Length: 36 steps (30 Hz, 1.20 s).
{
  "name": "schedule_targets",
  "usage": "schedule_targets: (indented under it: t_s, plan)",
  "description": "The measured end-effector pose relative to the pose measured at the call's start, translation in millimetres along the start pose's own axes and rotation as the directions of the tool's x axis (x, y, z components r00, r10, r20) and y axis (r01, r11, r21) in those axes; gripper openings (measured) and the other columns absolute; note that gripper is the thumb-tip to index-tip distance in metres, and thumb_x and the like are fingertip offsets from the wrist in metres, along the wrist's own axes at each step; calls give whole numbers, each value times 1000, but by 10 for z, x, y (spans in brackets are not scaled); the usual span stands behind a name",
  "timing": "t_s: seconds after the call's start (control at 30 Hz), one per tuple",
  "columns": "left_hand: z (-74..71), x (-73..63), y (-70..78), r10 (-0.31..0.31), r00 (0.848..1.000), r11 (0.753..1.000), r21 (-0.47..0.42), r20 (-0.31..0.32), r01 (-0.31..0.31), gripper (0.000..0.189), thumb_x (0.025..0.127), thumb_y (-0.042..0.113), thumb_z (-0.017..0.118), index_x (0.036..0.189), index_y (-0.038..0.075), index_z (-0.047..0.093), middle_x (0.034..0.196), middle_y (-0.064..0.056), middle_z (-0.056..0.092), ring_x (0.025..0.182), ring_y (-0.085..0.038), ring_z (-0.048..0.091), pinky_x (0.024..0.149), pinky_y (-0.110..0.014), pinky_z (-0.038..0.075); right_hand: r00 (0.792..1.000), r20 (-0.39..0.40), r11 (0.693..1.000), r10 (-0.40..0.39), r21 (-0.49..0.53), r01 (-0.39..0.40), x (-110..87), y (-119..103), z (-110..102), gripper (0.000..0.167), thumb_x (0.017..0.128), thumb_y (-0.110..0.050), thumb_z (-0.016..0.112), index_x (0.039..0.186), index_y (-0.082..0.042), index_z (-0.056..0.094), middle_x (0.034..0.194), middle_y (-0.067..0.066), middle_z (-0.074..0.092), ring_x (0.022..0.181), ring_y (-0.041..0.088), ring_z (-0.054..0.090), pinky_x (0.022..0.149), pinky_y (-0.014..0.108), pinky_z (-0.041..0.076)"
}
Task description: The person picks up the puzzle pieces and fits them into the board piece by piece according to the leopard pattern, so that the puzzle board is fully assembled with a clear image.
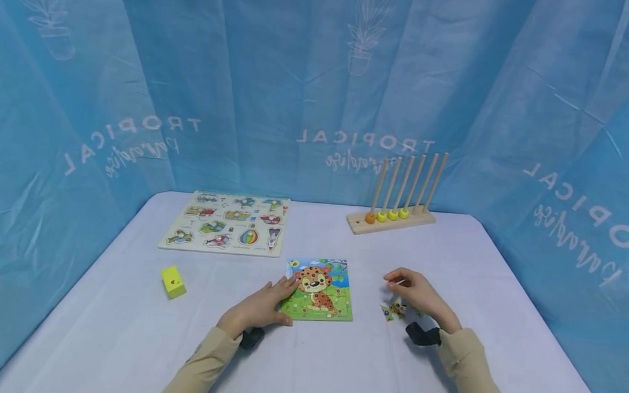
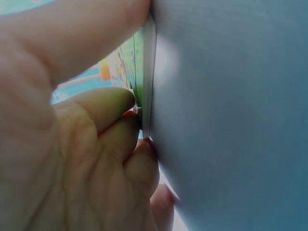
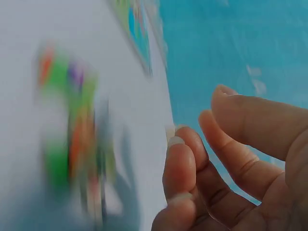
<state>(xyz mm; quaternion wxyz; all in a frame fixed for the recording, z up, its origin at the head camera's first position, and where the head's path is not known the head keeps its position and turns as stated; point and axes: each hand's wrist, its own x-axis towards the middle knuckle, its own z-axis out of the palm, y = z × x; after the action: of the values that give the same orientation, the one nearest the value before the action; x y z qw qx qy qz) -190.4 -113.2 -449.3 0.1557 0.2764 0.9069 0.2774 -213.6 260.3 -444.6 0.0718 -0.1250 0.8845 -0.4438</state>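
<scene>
A square jigsaw puzzle (image 1: 317,290) with a cartoon leopard on grass lies mid-table in the head view. My left hand (image 1: 266,303) rests at its left side, fingers reaching over the edge and thumb by the lower left corner. In the left wrist view the fingertips meet the thin edge of the puzzle board (image 2: 148,82). To the right of the puzzle, my right hand (image 1: 417,292) hovers with loosely bent fingers and nothing in them. Several loose puzzle pieces (image 1: 392,309) lie below it, partly hidden; in the right wrist view the pieces (image 3: 79,130) are blurred.
A pegged vehicle puzzle board (image 1: 225,223) lies at the back left. Nearer on the left is a yellow block (image 1: 173,282). A wooden bead stand (image 1: 394,220) with upright rods stands at the back right. Blue curtains (image 1: 298,74) enclose the white table (image 1: 133,335).
</scene>
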Motion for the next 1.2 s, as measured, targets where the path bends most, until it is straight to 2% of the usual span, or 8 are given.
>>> schedule_targets:
  t_s: [0.1, 0.2, 0.3, 0.37, 0.53, 0.8, 0.97, 1.2]
  plan:
    - [16, 21, -2, -2, 1000, 1000, 1, 2, 2, 85, 83, 27, 74, 151, 1, 29, 161, -17, 18, 149, -39, 15, 123, -58, 11, 997, -43, 998, 60, -4, -60, -204, 131, -220, 29, 95, -18, 62, 116, 2, 61, 107, 16, 63, 82, 18, 58, 63, 28, 51]
    - [35, 44, -15, -22, 1000, 1000, 0, -1, 22, 85, 83, 26, 75, 151, 3, 30, 162, -15, 19, 150, -37, 15, 124, -56, 11, 996, -23, 996, 87, 31, -86, -341, 220, -329, 35, 92, -16, 66, 120, 3, 59, 106, 17, 60, 79, 16, 55, 60, 26, 51]
    - [19, 25, -31, -40, 999, 999, 0, -4, 40, 85, 83, 27, 75, 151, 2, 31, 161, -15, 20, 150, -37, 15, 124, -56, 12, 997, 45, 998, 66, 19, -67, -374, 259, -278, 43, 87, -15, 72, 124, 2, 58, 109, 18, 59, 79, 16, 51, 61, 23, 49]
    - [10, 16, -29, -45, 999, 999, -6, 2, 45, 85, 83, 28, 75, 150, 2, 31, 161, -15, 20, 150, -37, 14, 124, -56, 12, 997, 66, 997, 40, -63, -36, -363, 269, -194, 47, 83, -17, 76, 125, -2, 60, 109, 14, 59, 83, 15, 49, 65, 22, 47]
    - [-12, -7, 3, -51, 999, 999, -10, 1, 51, 85, 82, 26, 75, 150, 2, 31, 162, -15, 19, 150, -36, 15, 124, -55, 11, 999, 22, 968, 29, -251, -23, -206, 191, 24, 35, 80, -18, 79, 113, -14, 69, 106, 3, 59, 92, 14, 50, 80, 27, 46]
    - [41, 45, -23, -28, 1000, 1000, 3, 0, 28, 83, 83, 26, 75, 151, 3, 31, 162, -14, 19, 150, -36, 16, 124, -55, 12, 995, 1, 954, 102, -285, -97, 202, -24, 237, 22, 79, -12, 79, 99, -12, 69, 106, 6, 58, 96, 20, 54, 93, 45, 49]
    - [72, 44, 5, -37, 999, 999, -12, 14, 37, 84, 84, 27, 74, 151, 3, 30, 162, -12, 18, 150, -35, 16, 124, -54, 12, 997, -25, 955, 77, -287, -81, 308, -87, 365, 14, 80, -7, 77, 90, -10, 67, 104, 5, 60, 93, 20, 55, 87, 42, 51]
    - [24, 30, -8, -34, 999, 999, -7, -3, 34, 85, 83, 25, 75, 151, 3, 31, 162, -13, 18, 150, -35, 16, 124, -55, 12, 987, -11, 941, 163, -298, -159, 411, -222, 394, 36, 82, -9, 75, 115, -6, 63, 98, 8, 62, 85, 19, 55, 74, 34, 50]
